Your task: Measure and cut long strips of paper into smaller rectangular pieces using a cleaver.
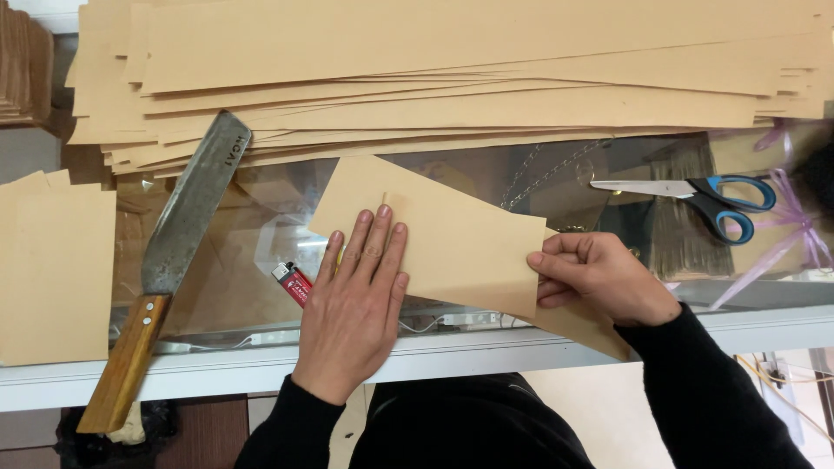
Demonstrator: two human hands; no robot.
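A sheet of brown paper [452,239] lies tilted on the glass-topped bench [556,326], its lower right corner reaching past the front edge. The left hand [356,300] rests flat on it, fingers spread and straight, so the sheet is pinned and cannot slide on the smooth glass. The right hand [599,278] is curled closed on the sheet's right edge, thumb on top and fingers tucked under, apparently bending that end over a second layer beneath.

A big stack of long paper strips [452,69] sits across the back, within reach. A heavy knife [174,260] with a wooden handle lies diagonally at the left, its handle overhanging the bench. A red lighter [293,282] lies just beside the left hand, and blue-handled scissors [695,198] rest to the right, well apart from the sheet. More cut sheets [52,269] sit at the far left.
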